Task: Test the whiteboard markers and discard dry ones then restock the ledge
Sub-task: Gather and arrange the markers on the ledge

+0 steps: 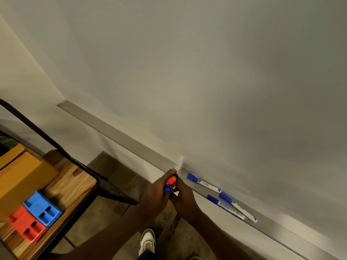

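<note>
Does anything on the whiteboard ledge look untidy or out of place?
Slightly. Three blue markers lie loose on the ledge, not lined up: one marker apart, two others close together at differing angles. Nothing looks spilled or damaged.

whiteboard [225, 72] stood far, ledge [131, 139] beneath | left hand [156, 195] held bundle [170, 184] beside right hand [185, 199] | three markers [204, 183] lay on ledge, right of bundle | table [75, 181] stood left, blocks [42, 208] on it | shoe [147, 241] near

left hand [155, 193] curled round capped markers [170, 183], right hand [183, 197] close against it, both forearms angled inward
</note>
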The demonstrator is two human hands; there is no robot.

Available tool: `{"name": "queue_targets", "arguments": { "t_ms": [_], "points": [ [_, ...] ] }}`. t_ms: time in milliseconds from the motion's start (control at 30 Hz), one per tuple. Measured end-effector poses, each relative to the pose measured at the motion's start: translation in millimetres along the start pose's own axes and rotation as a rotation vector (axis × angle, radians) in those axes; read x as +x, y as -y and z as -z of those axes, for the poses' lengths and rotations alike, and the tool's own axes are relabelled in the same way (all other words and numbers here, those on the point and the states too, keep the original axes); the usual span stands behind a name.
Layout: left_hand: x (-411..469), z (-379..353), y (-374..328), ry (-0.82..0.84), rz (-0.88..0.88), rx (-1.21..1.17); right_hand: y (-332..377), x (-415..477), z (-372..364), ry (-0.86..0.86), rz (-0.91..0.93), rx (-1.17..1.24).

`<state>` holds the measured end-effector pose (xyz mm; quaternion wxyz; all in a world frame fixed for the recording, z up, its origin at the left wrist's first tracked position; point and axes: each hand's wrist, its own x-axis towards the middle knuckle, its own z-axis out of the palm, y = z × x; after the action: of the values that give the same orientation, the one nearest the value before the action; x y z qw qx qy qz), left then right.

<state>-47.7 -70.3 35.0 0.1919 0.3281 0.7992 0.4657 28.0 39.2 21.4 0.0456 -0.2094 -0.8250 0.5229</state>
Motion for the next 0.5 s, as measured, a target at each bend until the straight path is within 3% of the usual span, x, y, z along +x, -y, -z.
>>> {"name": "queue_targets", "arguments": {
  "t_ms": [267, 500],
  "points": [
    [1, -3, -2, -0.089, 0.059, -0.024, -6, 11, 4, 0.031, 0.032, -0.216],
    [21, 6, 6, 0.039, 0.185, 0.132, -19, 22, 24, 0.0, -0.079, -0.641]
  ]
}}
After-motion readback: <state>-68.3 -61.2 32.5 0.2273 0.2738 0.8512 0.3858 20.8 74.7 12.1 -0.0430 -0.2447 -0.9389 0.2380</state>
